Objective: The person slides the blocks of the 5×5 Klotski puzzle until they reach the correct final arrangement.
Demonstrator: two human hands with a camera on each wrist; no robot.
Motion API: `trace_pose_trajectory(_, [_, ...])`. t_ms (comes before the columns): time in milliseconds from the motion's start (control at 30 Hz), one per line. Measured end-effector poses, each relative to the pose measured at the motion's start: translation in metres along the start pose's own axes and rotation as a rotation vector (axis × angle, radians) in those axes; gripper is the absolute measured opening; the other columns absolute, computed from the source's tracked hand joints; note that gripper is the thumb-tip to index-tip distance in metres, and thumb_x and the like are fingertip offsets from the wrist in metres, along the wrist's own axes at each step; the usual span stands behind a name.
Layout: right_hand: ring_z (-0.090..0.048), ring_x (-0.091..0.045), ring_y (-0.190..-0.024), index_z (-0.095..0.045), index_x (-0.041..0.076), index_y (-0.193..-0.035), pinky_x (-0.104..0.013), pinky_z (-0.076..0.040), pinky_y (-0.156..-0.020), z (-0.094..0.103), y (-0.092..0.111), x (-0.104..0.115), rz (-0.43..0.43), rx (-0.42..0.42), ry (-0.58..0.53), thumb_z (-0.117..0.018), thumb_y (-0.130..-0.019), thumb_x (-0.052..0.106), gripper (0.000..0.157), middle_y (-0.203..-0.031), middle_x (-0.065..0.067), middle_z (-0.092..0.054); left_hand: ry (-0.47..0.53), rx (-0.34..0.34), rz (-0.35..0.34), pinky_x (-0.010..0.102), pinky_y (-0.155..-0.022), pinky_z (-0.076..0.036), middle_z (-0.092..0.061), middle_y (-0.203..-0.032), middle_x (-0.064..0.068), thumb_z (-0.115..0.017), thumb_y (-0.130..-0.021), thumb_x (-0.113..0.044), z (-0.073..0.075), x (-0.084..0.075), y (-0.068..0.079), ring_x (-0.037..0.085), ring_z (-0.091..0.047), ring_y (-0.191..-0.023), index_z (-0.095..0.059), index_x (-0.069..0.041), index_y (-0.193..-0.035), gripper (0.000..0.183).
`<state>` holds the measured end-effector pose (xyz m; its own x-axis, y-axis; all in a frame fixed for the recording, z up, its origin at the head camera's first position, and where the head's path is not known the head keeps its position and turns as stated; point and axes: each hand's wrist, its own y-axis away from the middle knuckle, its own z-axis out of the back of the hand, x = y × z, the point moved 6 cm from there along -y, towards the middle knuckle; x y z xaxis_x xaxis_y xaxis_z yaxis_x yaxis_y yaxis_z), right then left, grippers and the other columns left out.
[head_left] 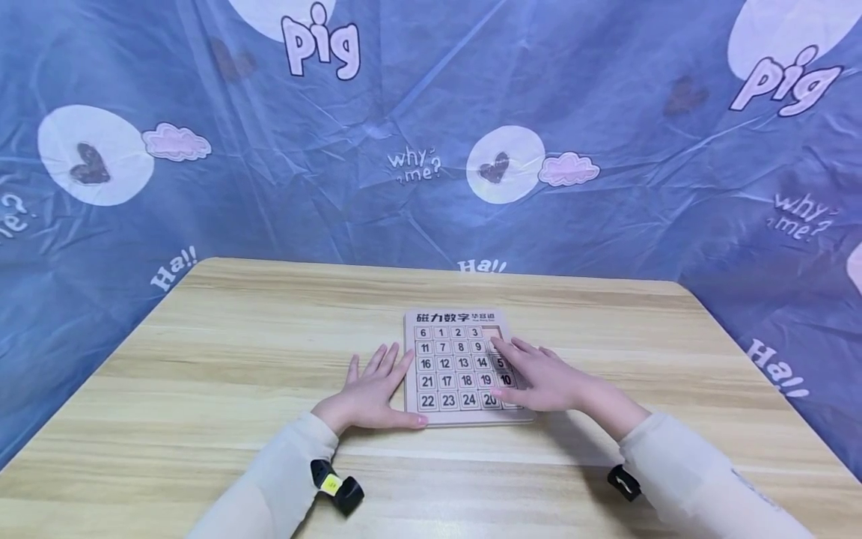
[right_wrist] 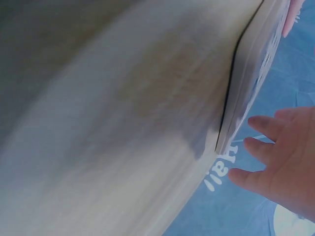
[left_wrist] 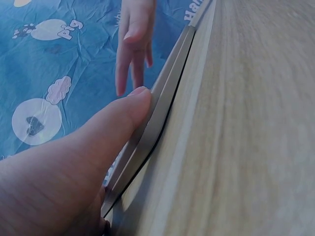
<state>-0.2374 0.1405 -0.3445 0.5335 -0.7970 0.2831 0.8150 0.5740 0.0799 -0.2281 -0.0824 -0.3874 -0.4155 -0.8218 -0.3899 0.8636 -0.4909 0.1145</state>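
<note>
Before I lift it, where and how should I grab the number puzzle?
Perhaps pinch the number puzzle by its left and right side walls, coming from both sides: it lies flat on the table, those thin walls exposed, the left hand at the left one.

Held the left arm (head_left: 266,479), pale-sleeved, slanting in from the lower left, with the left grip (head_left: 369,397) palm down, fingers (head_left: 402,367) fanned forward and thumb (head_left: 407,421) stretched inward. Angled the right arm (head_left: 707,471) in from the lower right, wrist (head_left: 609,408) bare, with the right grip (head_left: 548,378) palm down, index finger (head_left: 509,352) straight and thumb spread apart.
</note>
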Motion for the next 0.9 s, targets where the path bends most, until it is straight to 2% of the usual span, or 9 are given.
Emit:
trace_pose_trajectory(500, [-0.023,-0.038,-0.121,-0.022,0.002,-0.136,-0.06,-0.018,-0.09,-0.006,0.017,0.002,0.016,-0.016,-0.001,-0.047,-0.08,0.056,0.081,-0.131,-0.019,-0.035,0.003,0.027,-0.013,0.056,-0.093,0.008,-0.001,-0.142,0.012,-0.05,-0.061,-0.073,0.004,-0.001,0.0,0.027,0.004,-0.128,-0.006,-0.017,-0.14,0.106])
trace_pose_trajectory(900, [-0.025,-0.039,-0.12,-0.025,0.001,-0.135,-0.062,-0.018,-0.088,-0.006,0.001,-0.001,0.008,-0.031,0.033,-0.047,-0.079,0.057,0.082,-0.131,-0.017,-0.036,0.003,0.031,-0.028,0.056,-0.093,0.008,-0.002,-0.142,0.015,-0.053,-0.063,-0.07,0.005,-0.002,0.001,0.029,0.003,-0.127,-0.008,-0.015,-0.14,0.105])
